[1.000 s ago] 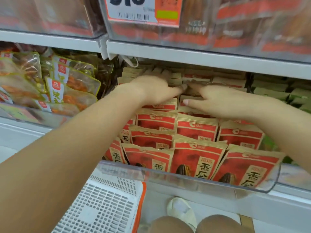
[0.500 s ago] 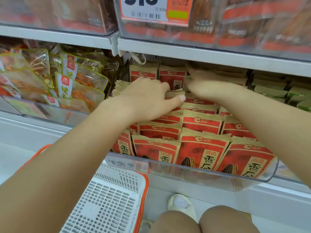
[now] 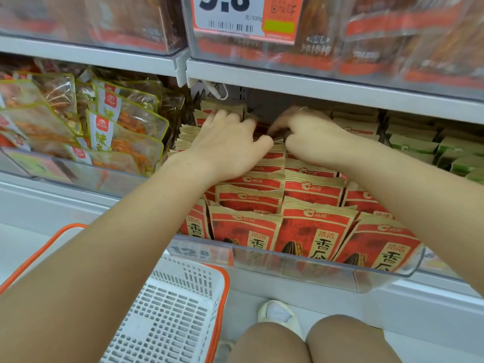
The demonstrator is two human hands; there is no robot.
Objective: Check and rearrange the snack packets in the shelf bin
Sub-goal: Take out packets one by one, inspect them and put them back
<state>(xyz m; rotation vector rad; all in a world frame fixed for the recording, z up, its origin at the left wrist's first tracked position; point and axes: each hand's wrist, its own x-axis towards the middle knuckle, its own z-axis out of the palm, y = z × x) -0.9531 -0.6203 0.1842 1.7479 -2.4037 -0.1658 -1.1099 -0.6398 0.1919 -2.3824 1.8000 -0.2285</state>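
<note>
Since half a second ago both your hands have pushed further back into the bin, and the two packets that stood upright at the back are now mostly hidden behind your fingers.

Going left to right: the clear snack bags [image 3: 125, 132] in the neighbouring bin lean right against the divider, so a hard shove sideways could knock those over too. Your left hand [image 3: 230, 142] lies on top of the red snack packets [image 3: 311, 226], fingers spread fairly wide and pressing on the back rows; I can't tell if it's actually pinching one, it's blurry. Your right hand [image 3: 311, 134] is curled narrow, fingertips dug in between packets at the back, looks like it has hold of an edge but that's a guess.

Risk as I see it: the front rows stand loosely against the clear bin lip [image 3: 288, 260]. Drag the back ones forward too fast and the front packets could tip over the lip, toward the white basket [image 3: 167, 318] or the floor. Pressing down could also crush what's inside.
</note>
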